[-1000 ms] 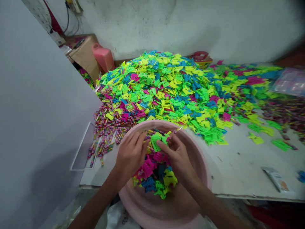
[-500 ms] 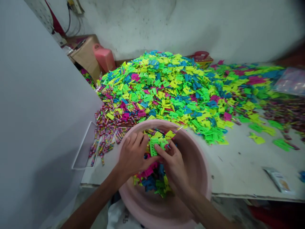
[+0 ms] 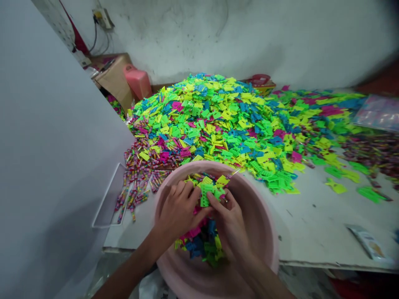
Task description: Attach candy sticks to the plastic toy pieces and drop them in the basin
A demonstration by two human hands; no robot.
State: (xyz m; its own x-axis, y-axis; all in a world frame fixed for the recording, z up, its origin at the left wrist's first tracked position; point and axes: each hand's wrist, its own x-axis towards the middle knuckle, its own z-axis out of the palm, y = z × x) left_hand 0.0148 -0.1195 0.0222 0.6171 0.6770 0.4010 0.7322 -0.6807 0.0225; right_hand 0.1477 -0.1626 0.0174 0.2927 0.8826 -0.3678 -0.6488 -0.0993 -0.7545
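A pink round basin [image 3: 260, 232] sits in front of me, with small plastic pieces in green, yellow, blue and magenta inside. Over it, my right hand [image 3: 232, 220] pinches a bright green flat plastic piece [image 3: 205, 195] with slots, its thumb lying on the top face. My left hand [image 3: 179, 207] is closed at the piece's left edge, index finger and thumb against it; the other fingers are curled. Below the hands lie magenta pieces [image 3: 195, 232] and blue pieces [image 3: 196, 245]. Small crayon-like sticks show at the basin's far side, partly covered.
Behind the basin rises a big heap of plastic pieces [image 3: 218, 120]. Patterned small sticks [image 3: 137, 182] spread at its left, near a white wire frame [image 3: 104, 197]. A foil packet [image 3: 366, 241] lies on the table [image 3: 308, 232] at right. A red jug [image 3: 137, 81] stands behind, left.
The view has tilted up slightly, so the scene sits lower. Both hands stay together on the green piece, with only a small shift.
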